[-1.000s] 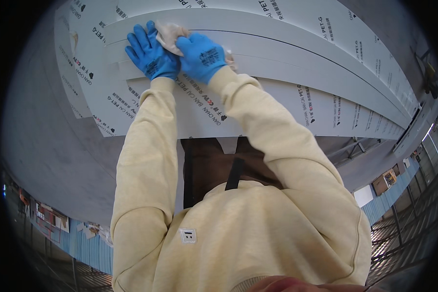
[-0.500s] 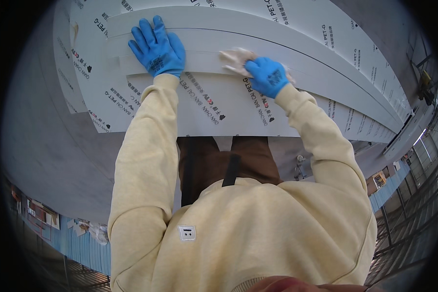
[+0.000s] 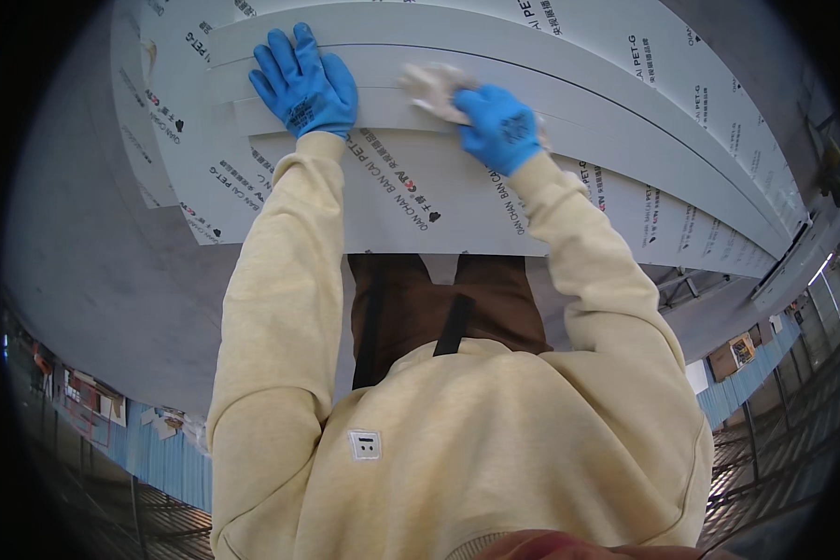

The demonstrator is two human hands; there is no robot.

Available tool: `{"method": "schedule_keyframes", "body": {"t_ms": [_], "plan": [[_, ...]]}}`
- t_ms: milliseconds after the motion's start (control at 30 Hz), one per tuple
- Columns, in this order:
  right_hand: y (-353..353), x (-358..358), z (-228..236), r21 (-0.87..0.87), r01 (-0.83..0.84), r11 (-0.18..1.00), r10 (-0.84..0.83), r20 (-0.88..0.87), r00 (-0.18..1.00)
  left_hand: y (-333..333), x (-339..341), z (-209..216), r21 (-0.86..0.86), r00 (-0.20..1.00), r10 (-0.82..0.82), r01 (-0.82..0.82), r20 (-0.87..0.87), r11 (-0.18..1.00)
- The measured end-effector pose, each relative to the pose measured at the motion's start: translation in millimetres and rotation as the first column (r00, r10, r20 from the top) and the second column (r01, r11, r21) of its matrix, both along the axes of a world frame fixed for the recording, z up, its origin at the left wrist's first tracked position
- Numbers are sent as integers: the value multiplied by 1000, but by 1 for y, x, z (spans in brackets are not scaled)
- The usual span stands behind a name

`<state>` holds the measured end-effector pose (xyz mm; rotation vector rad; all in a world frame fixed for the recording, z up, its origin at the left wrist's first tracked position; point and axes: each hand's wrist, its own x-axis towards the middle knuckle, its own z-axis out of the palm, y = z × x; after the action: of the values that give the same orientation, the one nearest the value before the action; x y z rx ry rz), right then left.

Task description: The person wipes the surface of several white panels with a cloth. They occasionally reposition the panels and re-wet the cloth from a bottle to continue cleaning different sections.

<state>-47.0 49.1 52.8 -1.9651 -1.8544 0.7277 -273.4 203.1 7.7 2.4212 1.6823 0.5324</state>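
Long pale grey strips [image 3: 569, 103] lie side by side on top of larger sheets covered in printed film [image 3: 392, 201]. My left hand [image 3: 305, 84], in a blue glove, rests flat on the strips near their left end, fingers spread. In a matching blue glove, my right hand [image 3: 502, 126] is closed round a crumpled whitish cloth [image 3: 434, 91]. The cloth lies against the strips to the right of my left hand, its edge blurred by motion. Part of the cloth is hidden under my right hand.
The sheets' near edge [image 3: 457, 254] runs just in front of my legs. Grey floor [image 3: 131, 317] stretches out at the left. Blue sheeting [image 3: 173, 467] with scraps on it lies behind at the lower left, and a cardboard box [image 3: 730, 357] stands at the lower right.
My right hand has slid the cloth leftward and slightly away from me along the strips. My left hand keeps its place on them. The whole view has shifted slightly.
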Motion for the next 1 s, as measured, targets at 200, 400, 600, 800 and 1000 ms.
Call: {"method": "schedule_keyframes", "body": {"t_ms": [200, 400, 600, 800, 1000], "plan": [[-45, 51, 18, -183, -1, 983, 17, 87, 996, -2, 1, -4, 21, 1000, 7, -7, -10, 1000], [20, -12, 1, -93, -113, 989, 118, 55, 991, -4, 2, -4, 17, 1000, 11, -11, 20, 1000], [76, -81, 10, -236, -104, 966, 101, -27, 995, -2, -1, -4, 14, 999, -23, 22, 34, 1000], [12, -20, -9, 149, 148, 978, -144, -41, 989, 1, -3, -4, 17, 1000, -2, 3, -15, 1000], [-116, 130, -23, 163, 554, 816, -576, 165, 800, -1, 0, -1, 31, 999, 0, -1, 32, 1000]]}}
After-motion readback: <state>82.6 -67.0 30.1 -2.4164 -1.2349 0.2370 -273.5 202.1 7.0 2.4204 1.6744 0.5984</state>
